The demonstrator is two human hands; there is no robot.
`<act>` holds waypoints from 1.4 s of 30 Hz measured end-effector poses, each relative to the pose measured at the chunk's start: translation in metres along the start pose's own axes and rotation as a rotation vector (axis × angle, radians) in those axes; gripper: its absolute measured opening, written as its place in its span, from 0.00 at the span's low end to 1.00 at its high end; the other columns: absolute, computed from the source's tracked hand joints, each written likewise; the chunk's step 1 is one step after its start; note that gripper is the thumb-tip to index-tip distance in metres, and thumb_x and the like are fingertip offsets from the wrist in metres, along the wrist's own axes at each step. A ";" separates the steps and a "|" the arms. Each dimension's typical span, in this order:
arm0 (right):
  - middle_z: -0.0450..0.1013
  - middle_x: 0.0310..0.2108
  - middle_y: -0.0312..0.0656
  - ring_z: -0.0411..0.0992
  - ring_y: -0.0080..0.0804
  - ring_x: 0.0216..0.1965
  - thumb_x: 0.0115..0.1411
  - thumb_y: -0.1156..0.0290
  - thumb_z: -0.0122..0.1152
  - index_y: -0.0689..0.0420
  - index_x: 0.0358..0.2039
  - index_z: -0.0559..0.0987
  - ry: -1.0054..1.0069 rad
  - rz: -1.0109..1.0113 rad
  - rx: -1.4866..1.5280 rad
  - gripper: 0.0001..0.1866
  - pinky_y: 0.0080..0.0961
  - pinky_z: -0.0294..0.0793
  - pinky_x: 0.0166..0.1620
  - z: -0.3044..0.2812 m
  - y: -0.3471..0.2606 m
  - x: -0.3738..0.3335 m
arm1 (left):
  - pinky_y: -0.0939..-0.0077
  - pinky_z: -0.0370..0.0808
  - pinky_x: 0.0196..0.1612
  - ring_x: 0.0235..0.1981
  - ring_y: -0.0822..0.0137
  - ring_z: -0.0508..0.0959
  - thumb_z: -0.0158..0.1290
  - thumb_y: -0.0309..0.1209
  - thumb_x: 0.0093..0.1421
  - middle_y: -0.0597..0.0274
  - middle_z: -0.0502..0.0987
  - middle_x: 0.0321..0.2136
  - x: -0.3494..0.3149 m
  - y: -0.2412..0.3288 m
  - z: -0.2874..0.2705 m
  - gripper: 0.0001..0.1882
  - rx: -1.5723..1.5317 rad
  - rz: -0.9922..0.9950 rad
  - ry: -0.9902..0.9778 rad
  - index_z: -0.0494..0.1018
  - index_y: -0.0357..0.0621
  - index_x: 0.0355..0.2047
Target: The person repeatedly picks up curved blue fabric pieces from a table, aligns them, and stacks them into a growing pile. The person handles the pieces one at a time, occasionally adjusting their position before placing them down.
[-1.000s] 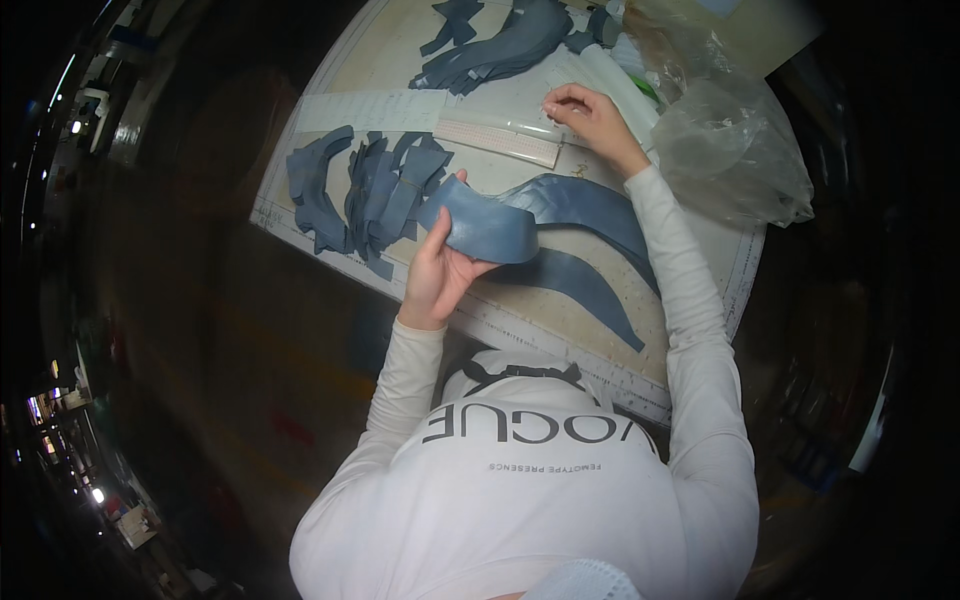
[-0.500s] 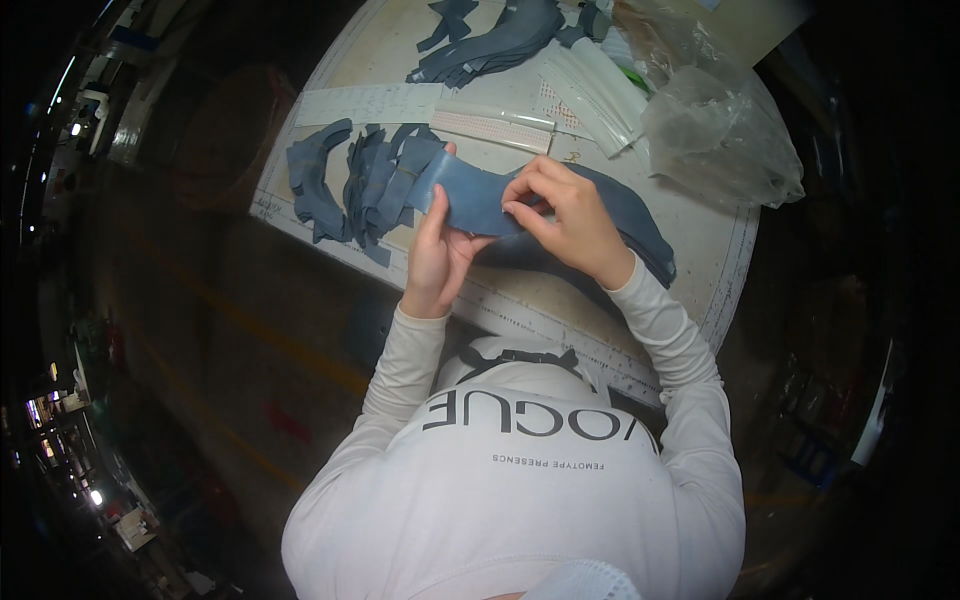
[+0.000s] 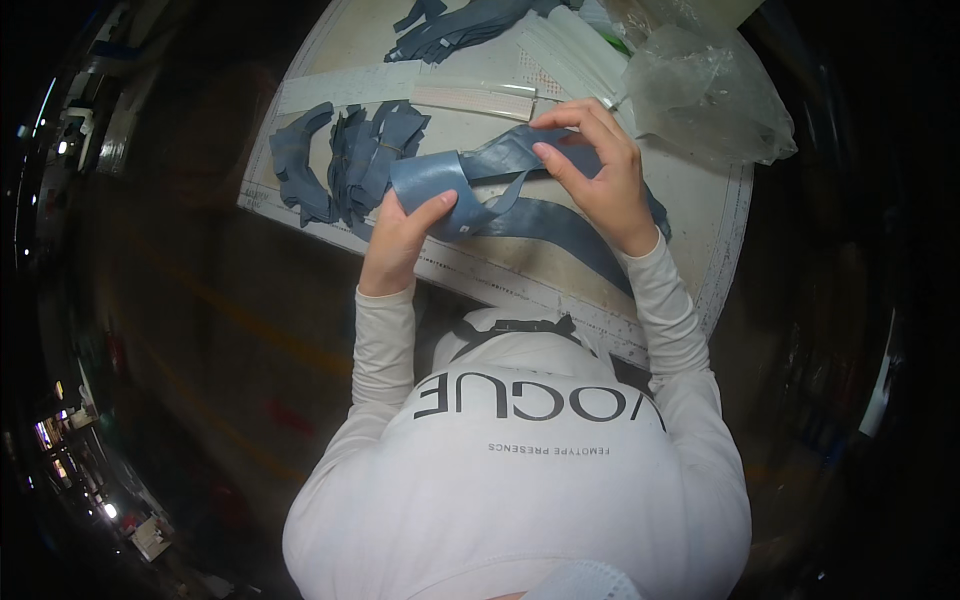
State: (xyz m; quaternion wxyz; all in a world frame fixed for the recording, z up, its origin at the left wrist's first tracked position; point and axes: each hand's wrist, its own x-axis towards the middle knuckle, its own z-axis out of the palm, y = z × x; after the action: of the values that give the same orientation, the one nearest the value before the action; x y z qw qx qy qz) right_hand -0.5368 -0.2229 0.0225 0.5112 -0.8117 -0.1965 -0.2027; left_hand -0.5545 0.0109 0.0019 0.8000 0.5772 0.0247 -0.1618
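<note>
A curved blue fabric piece (image 3: 428, 182) is raised above the table, bent over at its left end. My left hand (image 3: 398, 240) grips that end, thumb on top and fingers hidden beneath. At its other end, my right hand (image 3: 605, 170) has thumb and index finger on the fabric, with the remaining fingers loosely curled. A narrow loop of fabric hangs between the hands. Below lies another long curved blue fabric piece (image 3: 560, 228), partly covered by my right hand and wrist.
Left on the table are bundled blue fabric pieces (image 3: 375, 150) and a curved bundle (image 3: 300, 160). A clear ruler (image 3: 475, 98) lies beyond my hands. More blue pieces (image 3: 450, 32) are at the far side. A crumpled plastic bag (image 3: 705, 95) sits far right.
My left hand has moved left and turned the fabric's end over. My right hand has shifted right and up, its fingers spreading wider. The fabric now bends into a loop.
</note>
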 end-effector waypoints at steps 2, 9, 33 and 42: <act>0.75 0.42 0.41 0.72 0.38 0.47 0.55 0.63 0.66 0.55 0.45 0.78 -0.058 -0.138 -0.027 0.18 0.34 0.71 0.51 -0.005 -0.002 -0.007 | 0.78 0.71 0.46 0.41 0.73 0.75 0.60 0.31 0.57 0.61 0.77 0.39 -0.007 0.009 -0.011 0.20 0.283 -0.109 -0.289 0.71 0.36 0.48; 0.76 0.31 0.38 0.72 0.24 0.35 0.58 0.67 0.63 0.60 0.36 0.79 -0.692 0.550 0.322 0.10 0.21 0.70 0.41 -0.004 -0.004 -0.096 | 0.80 0.74 0.37 0.31 0.73 0.76 0.64 0.37 0.54 0.60 0.78 0.34 0.003 -0.020 -0.025 0.28 0.306 -0.422 -0.969 0.71 0.33 0.50; 0.70 0.25 0.38 0.67 0.24 0.18 0.56 0.74 0.64 0.59 0.37 0.80 0.320 0.660 -0.432 0.08 0.23 0.67 0.24 -0.062 0.089 -0.209 | 0.69 0.75 0.41 0.33 0.56 0.80 0.67 0.37 0.47 0.51 0.80 0.33 0.067 -0.140 -0.022 0.26 1.128 0.072 -0.246 0.74 0.39 0.44; 0.71 0.28 0.38 0.67 0.24 0.21 0.58 0.76 0.60 0.58 0.36 0.80 0.292 0.548 -0.253 0.06 0.21 0.66 0.25 0.000 0.090 -0.177 | 0.81 0.70 0.45 0.38 0.77 0.75 0.57 0.36 0.62 0.66 0.79 0.37 0.076 0.009 -0.001 0.18 0.290 -0.156 -0.654 0.75 0.35 0.46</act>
State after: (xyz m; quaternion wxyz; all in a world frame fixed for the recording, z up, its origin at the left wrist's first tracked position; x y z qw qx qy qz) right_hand -0.6381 -0.2791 -0.1392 0.4645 -0.8538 0.1315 -0.1948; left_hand -0.4796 -0.0037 -0.0077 0.6608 0.5988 -0.2115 -0.4001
